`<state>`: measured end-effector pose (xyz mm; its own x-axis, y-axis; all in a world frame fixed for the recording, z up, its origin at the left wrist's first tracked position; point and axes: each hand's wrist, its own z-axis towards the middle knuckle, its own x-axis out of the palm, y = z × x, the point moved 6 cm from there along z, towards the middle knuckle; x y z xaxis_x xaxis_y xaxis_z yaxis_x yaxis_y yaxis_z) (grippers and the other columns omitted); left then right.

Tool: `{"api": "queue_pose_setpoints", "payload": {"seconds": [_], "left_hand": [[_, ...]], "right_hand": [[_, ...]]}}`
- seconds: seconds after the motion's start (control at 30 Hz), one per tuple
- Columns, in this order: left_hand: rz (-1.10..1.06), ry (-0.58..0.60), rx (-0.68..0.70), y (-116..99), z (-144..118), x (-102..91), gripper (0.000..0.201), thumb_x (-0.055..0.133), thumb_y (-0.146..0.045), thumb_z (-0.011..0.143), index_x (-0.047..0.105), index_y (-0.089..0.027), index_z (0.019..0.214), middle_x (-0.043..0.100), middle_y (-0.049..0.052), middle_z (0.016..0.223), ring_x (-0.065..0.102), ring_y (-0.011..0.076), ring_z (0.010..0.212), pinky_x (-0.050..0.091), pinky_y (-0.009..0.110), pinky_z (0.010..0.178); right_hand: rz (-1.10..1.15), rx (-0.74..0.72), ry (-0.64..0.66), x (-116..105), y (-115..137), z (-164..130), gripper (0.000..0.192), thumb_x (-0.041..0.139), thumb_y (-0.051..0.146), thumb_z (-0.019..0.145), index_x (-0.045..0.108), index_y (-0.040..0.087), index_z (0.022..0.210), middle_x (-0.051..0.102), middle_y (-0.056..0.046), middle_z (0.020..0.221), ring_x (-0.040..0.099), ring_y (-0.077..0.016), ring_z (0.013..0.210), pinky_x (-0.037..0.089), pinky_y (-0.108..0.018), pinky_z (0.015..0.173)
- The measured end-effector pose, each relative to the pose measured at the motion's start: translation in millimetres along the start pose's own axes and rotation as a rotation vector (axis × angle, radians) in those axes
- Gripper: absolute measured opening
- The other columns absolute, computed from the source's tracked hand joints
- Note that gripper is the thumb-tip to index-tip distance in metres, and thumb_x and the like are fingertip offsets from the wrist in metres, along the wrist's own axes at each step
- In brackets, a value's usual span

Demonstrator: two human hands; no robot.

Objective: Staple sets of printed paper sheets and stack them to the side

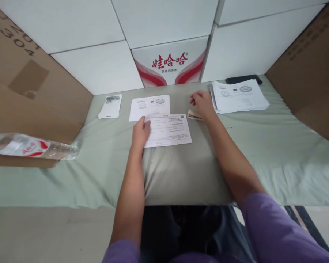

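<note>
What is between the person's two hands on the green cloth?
In the head view, a printed sheet lies between the left hand, which rests on its edge, and the right hand.

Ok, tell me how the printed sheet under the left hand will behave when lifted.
The printed sheet is one thin page, so probably light and floppy, drooping when lifted. The left hand pins its left edge; on the soft green cloth it may drag rather than slide.

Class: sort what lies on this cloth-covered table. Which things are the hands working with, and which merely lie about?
In use: printed sheet under left hand; small flat object at right hand.
Lying about: paper stack, second sheet, water bottle, dark phone.
</note>
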<state>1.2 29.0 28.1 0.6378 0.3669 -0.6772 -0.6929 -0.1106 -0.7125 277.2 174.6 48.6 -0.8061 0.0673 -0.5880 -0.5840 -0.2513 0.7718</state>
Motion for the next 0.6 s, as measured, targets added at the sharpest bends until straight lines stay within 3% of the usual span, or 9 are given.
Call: {"api": "queue_pose_setpoints", "payload": {"seconds": [0.13,0.33,0.43,0.6], "left_hand": [[-0.189,-0.094,0.042,15.7,9.5,-4.4,0.027,0.051,-0.042,0.095,0.064,-0.019,0.1,0.071,0.006,0.094,0.067,0.0198,0.092,0.055,0.033,0.088],[-0.378,-0.271,0.053,26.6,14.3,-7.3,0.037,0.05,-0.049,0.095,0.062,-0.017,0.111,0.073,0.012,0.116,0.068,0.02,0.11,0.053,0.033,0.099],[-0.386,-0.271,0.033,27.4,14.3,-6.2,0.04,0.05,-0.052,0.095,0.062,-0.017,0.111,0.073,0.013,0.117,0.069,0.02,0.111,0.054,0.032,0.099],[-0.436,-0.253,0.07,24.5,13.6,-2.7,0.038,0.052,-0.051,0.093,0.063,-0.017,0.107,0.074,0.012,0.113,0.07,0.0199,0.106,0.055,0.033,0.098]], "right_hand": [[0.216,0.124,0.097,12.2,8.4,-6.1,0.023,0.046,0.029,0.091,0.066,0.017,0.088,0.07,-0.008,0.085,0.064,-0.0205,0.078,0.053,-0.038,0.08],[0.475,0.041,0.03,9.5,39.6,-21.6,0.022,0.051,0.031,0.088,0.064,0.018,0.076,0.068,-0.005,0.077,0.066,-0.0196,0.079,0.053,-0.037,0.083],[0.571,-0.021,0.049,4.6,51.5,-25.1,0.023,0.056,0.036,0.086,0.065,0.018,0.075,0.067,-0.003,0.074,0.064,-0.0182,0.076,0.052,-0.034,0.08],[0.515,-0.017,0.03,2.7,50.6,-25.2,0.024,0.062,0.039,0.08,0.068,0.017,0.073,0.065,-0.001,0.071,0.06,-0.0172,0.074,0.048,-0.031,0.073]]}}
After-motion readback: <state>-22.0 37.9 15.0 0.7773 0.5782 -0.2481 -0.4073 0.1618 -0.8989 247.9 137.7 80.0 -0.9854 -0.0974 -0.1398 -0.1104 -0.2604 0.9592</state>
